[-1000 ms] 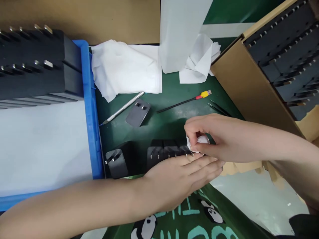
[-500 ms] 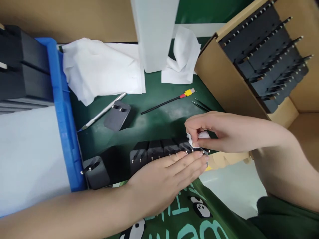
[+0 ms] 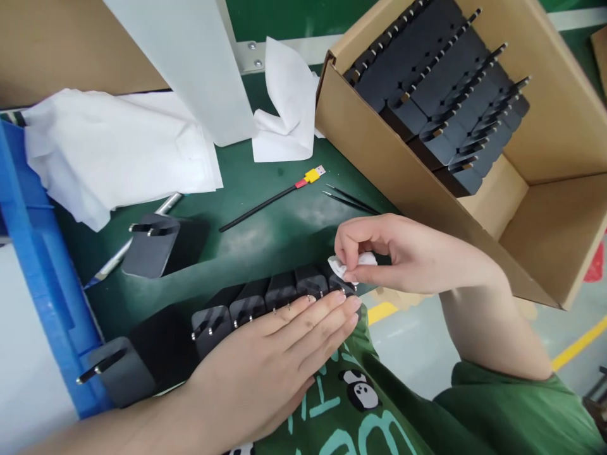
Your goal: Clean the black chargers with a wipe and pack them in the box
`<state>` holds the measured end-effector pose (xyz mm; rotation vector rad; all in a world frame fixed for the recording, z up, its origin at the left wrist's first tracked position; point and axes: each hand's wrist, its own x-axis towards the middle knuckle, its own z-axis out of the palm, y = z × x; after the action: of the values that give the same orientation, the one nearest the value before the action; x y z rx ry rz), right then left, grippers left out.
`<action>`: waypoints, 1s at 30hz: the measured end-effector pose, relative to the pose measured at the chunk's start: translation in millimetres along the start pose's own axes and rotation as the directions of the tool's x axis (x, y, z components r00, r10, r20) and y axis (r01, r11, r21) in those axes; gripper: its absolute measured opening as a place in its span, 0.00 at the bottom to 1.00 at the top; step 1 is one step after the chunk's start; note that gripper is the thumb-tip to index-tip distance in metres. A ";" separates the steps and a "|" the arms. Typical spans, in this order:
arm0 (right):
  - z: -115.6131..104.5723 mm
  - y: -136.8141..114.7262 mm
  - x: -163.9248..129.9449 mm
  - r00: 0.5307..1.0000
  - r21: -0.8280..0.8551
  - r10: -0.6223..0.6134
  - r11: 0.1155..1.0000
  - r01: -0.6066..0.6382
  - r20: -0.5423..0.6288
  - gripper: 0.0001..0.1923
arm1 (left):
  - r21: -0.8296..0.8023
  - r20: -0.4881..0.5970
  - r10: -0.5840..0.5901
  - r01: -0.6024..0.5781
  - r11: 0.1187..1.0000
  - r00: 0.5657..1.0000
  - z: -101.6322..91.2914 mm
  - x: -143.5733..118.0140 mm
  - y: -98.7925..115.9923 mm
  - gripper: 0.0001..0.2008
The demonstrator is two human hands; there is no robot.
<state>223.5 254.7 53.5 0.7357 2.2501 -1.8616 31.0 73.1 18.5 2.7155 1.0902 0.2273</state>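
A row of several black plug adapters [image 3: 249,308] stands along the table's near edge, metal prongs facing up and toward me. Flat across the front of this row lies my left hand [image 3: 275,354], its fingers stretched out and touching the adapters. My right hand [image 3: 379,249] pinches a crumpled white cloth [image 3: 337,266] at the right end of the row, against or just above the last adapter. The thumb and fingers hide part of the cloth. One larger black adapter [image 3: 124,373] sits apart at the left, and a tilted adapter [image 3: 154,249] rests farther back.
An open cardboard box [image 3: 379,114] at the right holds rows of black adapters. On the green table are a USB cable [image 3: 270,203], black tweezers [image 3: 353,201], a silver pen-like tool [image 3: 114,260] and white cloths [image 3: 123,148]. A blue bin [image 3: 33,208] borders the left.
My view has swung to the right, so the table's things appear farther left and more of the box shows. Both hands keep nearly the same hold at the row.
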 end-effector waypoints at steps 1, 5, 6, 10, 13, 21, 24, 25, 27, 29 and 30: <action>2.1 0.1 2.3 1.000 -0.016 -0.006 1.000 0.006 -0.002 0.06 | -0.010 0.003 0.003 -0.003 1.000 1.000 -0.7 -0.2 -0.4 0.40; 5.7 -2.2 13.9 0.999 -0.060 -0.049 0.997 0.050 0.017 0.07 | -0.043 0.018 0.004 -0.003 0.999 1.000 -2.6 0.0 -1.5 0.39; 6.3 -2.5 16.3 0.998 -0.051 -0.057 0.997 0.058 0.028 0.07 | -0.046 0.021 0.001 0.000 0.999 1.000 -2.8 0.3 -1.6 0.39; 8.9 -2.9 20.9 0.999 0.000 -0.032 0.999 0.032 0.033 0.07 | -0.053 0.028 0.002 0.000 0.999 1.000 -3.5 1.7 -1.7 0.37; 12.7 -5.5 25.6 0.999 0.054 -0.040 0.998 0.041 -0.028 0.06 | -0.051 0.042 0.010 -0.008 0.999 0.999 -4.1 2.3 -2.0 0.36; 21.2 -20.4 44.3 0.990 -0.096 -0.099 0.989 0.108 0.098 0.09 | -0.022 0.039 0.001 0.000 1.000 0.999 -2.9 1.6 0.4 0.41; 12.6 -21.1 42.2 0.985 -0.166 -0.069 0.982 0.095 0.157 0.09 | -0.019 0.050 0.002 -0.001 1.000 0.999 -2.8 2.4 1.2 0.43; 8.1 -20.7 39.7 0.984 -0.174 -0.058 0.981 0.087 0.168 0.09 | -0.020 0.054 0.003 -0.002 1.000 0.999 -3.0 2.6 1.2 0.43; -2.2 -18.8 30.3 0.984 -0.194 -0.041 0.978 0.074 0.171 0.09 | -0.019 0.051 0.004 -0.003 1.000 0.999 -3.6 2.5 0.6 0.41; -11.6 -14.1 13.9 0.988 -0.168 -0.064 0.982 0.088 0.144 0.09 | -0.015 0.040 0.004 -0.004 1.000 0.999 -4.1 2.0 -0.5 0.40; -14.5 -10.1 3.4 0.990 -0.109 -0.098 0.988 0.109 0.099 0.08 | -0.016 0.037 0.004 -0.003 1.000 0.999 -4.4 1.7 -1.3 0.40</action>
<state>219.0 268.3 64.4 0.5127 2.3530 -1.7529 30.5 75.8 22.5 2.6968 1.0689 0.1848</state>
